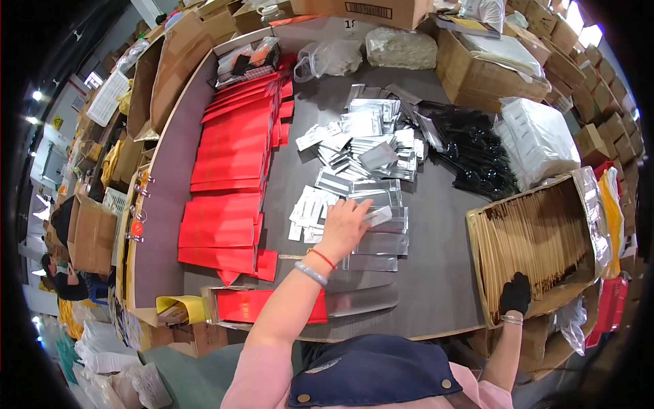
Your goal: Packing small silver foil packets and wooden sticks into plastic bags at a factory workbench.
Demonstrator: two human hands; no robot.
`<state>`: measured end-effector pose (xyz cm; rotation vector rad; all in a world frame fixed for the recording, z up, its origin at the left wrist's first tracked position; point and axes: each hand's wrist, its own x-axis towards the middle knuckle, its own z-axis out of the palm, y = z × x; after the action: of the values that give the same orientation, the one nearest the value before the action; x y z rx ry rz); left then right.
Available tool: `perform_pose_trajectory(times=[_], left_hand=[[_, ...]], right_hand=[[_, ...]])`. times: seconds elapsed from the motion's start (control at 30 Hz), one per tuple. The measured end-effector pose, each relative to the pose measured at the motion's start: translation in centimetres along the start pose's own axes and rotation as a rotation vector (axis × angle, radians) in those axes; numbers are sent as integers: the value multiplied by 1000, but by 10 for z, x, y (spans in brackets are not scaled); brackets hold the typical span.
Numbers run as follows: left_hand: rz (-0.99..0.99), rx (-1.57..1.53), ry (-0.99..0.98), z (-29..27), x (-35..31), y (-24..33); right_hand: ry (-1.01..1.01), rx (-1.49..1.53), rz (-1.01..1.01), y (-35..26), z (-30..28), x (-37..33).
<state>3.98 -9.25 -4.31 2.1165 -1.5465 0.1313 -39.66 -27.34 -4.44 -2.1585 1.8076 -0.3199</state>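
Observation:
My left hand (345, 223), bare, with a red cord and a pale bangle at the wrist, reaches over the middle of the table. Its thumb and fingers close on a small clear-and-white packet (379, 217). Beneath it lie overlapping flat clear sleeves (375, 262) and, to the left, a cluster of small white packets (310, 206). My right hand (516, 294), in a black glove, is at the near edge of a carton (478, 262) tightly filled with upright brown kraft envelopes (535, 235). The glove touches the envelopes; its fingertips are hard to make out.
Red paper bags (228, 163) overlap along the left side. More silver-and-white packets (368, 136) are heaped at the back middle, beside black plastic-wrapped items (477, 153). A white plastic-wrapped bundle (541, 140) stands right. Near the front edge lies an open box (212, 307) holding red paper.

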Motion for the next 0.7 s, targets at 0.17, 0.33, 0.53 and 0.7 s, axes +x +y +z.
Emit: perform_pose_trajectory(times=[0.17, 0.33, 0.53, 0.7], left_hand=[[31, 8, -62, 4, 4, -1], [67, -8, -32, 8, 3, 0], [66, -40, -21, 9, 3, 0], [96, -1, 9, 7, 2, 1]], right_hand=[[202, -188, -145, -6, 4, -4], [169, -97, -221, 14, 15, 4], [-59, -207, -47, -15, 1, 8], [34, -220, 38, 15, 21, 14]])
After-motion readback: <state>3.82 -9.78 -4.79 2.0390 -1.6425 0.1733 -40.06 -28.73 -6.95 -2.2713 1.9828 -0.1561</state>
